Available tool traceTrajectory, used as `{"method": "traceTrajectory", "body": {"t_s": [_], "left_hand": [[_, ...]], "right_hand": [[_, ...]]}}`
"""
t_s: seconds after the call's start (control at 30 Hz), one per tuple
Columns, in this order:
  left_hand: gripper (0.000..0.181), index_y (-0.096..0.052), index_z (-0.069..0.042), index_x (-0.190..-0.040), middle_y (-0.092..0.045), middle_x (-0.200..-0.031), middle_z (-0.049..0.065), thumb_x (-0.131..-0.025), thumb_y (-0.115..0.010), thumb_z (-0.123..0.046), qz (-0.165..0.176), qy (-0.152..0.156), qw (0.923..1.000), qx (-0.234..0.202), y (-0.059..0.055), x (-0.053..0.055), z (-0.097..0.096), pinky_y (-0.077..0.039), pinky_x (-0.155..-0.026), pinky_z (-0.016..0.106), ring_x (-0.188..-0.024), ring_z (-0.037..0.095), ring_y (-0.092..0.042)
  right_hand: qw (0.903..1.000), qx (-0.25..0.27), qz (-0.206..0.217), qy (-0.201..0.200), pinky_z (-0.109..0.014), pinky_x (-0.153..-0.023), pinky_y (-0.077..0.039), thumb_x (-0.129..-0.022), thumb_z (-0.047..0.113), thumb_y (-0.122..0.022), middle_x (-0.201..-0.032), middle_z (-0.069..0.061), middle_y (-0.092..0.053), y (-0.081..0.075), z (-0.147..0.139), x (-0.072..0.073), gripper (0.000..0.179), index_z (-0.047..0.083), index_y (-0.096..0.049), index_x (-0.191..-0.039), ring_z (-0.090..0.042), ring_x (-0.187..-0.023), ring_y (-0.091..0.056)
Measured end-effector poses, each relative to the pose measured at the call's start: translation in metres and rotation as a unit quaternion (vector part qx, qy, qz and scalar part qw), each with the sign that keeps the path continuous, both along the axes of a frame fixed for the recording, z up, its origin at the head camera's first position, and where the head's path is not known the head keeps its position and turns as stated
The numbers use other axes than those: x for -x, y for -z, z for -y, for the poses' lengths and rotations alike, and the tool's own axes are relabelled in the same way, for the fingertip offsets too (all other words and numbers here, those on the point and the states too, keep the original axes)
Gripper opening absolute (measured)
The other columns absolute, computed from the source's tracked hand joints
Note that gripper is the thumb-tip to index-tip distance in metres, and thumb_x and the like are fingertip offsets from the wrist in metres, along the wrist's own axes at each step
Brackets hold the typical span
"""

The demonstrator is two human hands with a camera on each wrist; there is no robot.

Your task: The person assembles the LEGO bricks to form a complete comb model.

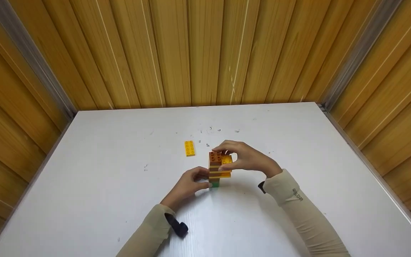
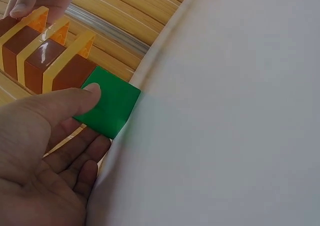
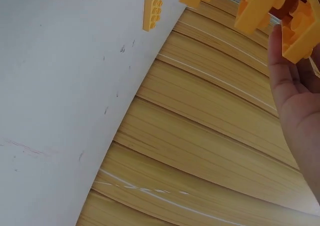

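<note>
A tower of toy building bricks stands upright on the white table, brown bricks (image 1: 215, 157) alternating with thin yellow plates (image 1: 226, 175) that jut out to the right. At its base is a green brick (image 2: 114, 101). My left hand (image 1: 190, 183) pinches that lower end, the thumb lying on the green face in the left wrist view. Around the tower's upper part, my right hand (image 1: 247, 157) grips with thumb and fingers, beside the topmost brown brick and a jutting yellow plate. In the right wrist view the jutting plates (image 3: 257, 8) partly hide the right fingers.
One loose yellow studded plate (image 1: 189, 149) lies on the white table (image 1: 120, 153) beyond the tower, slightly left. Wood-patterned panels (image 1: 205, 53) rise behind the table and along both sides. Small dark marks dot the tabletop.
</note>
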State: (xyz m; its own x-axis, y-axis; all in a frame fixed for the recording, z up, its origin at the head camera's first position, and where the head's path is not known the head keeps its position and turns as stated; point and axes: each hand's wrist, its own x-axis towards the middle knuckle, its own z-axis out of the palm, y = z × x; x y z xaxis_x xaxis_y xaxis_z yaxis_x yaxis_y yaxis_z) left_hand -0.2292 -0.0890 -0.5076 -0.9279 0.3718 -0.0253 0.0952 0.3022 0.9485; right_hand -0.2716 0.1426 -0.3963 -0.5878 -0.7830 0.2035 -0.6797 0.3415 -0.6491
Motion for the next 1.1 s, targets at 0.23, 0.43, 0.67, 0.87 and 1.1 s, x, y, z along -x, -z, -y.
{"method": "traceTrajectory", "body": {"t_s": [0.23,0.43,0.67,0.87,1.1], "left_hand": [[0.04,-0.057,-0.015,-0.123,-0.06,-0.124,0.004,-0.086,-0.071,-0.02,0.016,0.032,0.9991,0.022,-0.01,0.002,0.008,-0.045,-0.102,0.04,-0.113,0.021,-0.058],[0.039,-0.056,-0.012,-0.128,-0.058,-0.13,0.007,-0.09,-0.066,-0.019,-0.01,-0.021,0.9977,0.064,-0.022,0.015,0.027,-0.046,-0.101,0.044,-0.116,0.025,-0.055],[0.047,-0.054,-0.007,-0.13,-0.057,-0.132,0.011,-0.088,-0.068,-0.023,-0.06,-0.158,0.976,0.138,-0.025,0.04,0.046,-0.043,-0.102,0.045,-0.118,0.029,-0.053],[0.056,-0.052,-0.007,-0.132,-0.055,-0.133,0.012,-0.085,-0.071,-0.032,-0.024,-0.205,0.958,0.199,-0.026,0.053,0.043,-0.041,-0.106,0.044,-0.123,0.028,-0.051],[0.061,-0.052,-0.007,-0.131,-0.056,-0.125,0.011,-0.083,-0.072,-0.039,0.001,-0.232,0.9418,0.243,-0.026,0.065,0.03,-0.045,-0.102,0.04,-0.109,0.026,-0.053]], "right_hand": [[0.9983,0.048,0.021,0.024,-0.03,-0.089,-0.051,-0.081,0.024,-0.078,-0.113,-0.002,-0.066,0.015,-0.01,0.001,0.045,0.012,-0.064,-0.122,-0.016,-0.098,-0.06],[0.9966,0.054,0.039,0.048,-0.03,-0.092,-0.05,-0.08,0.024,-0.079,-0.112,-0.001,-0.066,0.022,-0.01,-0.001,0.045,0.011,-0.065,-0.12,-0.015,-0.1,-0.059],[0.9945,0.061,0.053,0.067,-0.038,-0.097,-0.049,-0.081,0.027,-0.077,-0.111,0.0,-0.065,0.025,-0.007,-0.005,0.041,0.012,-0.065,-0.118,-0.015,-0.101,-0.058],[0.9912,0.067,0.076,0.084,-0.043,-0.104,-0.045,-0.081,0.019,-0.077,-0.113,-0.004,-0.064,0.027,-0.005,-0.006,0.039,0.01,-0.065,-0.117,-0.017,-0.103,-0.057],[0.9902,0.071,0.084,0.086,-0.042,-0.102,-0.045,-0.082,0.009,-0.074,-0.112,-0.012,-0.064,0.016,-0.001,-0.015,0.036,0.001,-0.064,-0.115,-0.017,-0.1,-0.056]]}}
